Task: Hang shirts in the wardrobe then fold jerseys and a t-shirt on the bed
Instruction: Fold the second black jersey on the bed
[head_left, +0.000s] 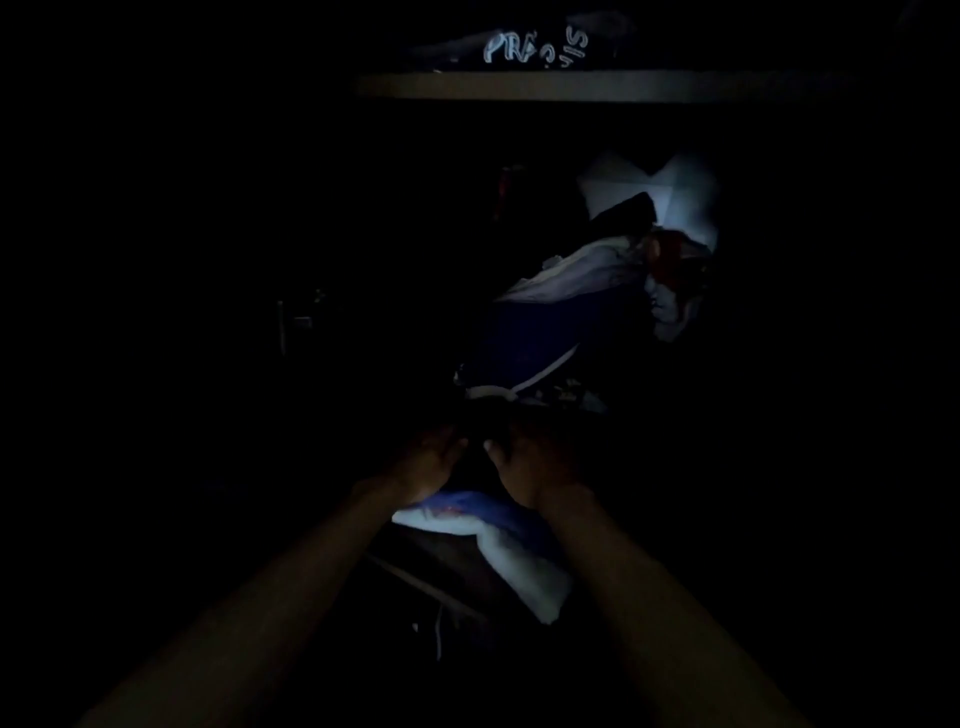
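Head view, very dark; most of the surroundings are lost in black. Both bare forearms reach forward from the bottom edge and converge near the centre.

Left hand (428, 462): fingers curled inward toward the right hand, apparently gripping dark fabric, but the dimness hides the grasp, so I cannot tell whether it is closed on anything. Right hand (530, 462): knuckles up, thumb toward the left hand, one pale nail catching the light; its grip is equally hidden, cannot tell.

Under and just behind the wrists lies a blue and white soft cloth garment (498, 540), brightest at its white edge below the left wrist, draping down and to the right. It touches or passes beneath both wrists. What it rests on is too dark to make out.

Beyond the hands sits a heap of clothes (571, 312): a dark navy piece with a pale stripe along its lower edge, a light grey-blue piece above it, a reddish patch at upper right, and a white folded fabric shape (675, 197) at the top of the pile.

Above everything runs a pale flat horizontal shelf board (571, 85). On it rests a dark item with white lettering (535, 49), partly legible only.
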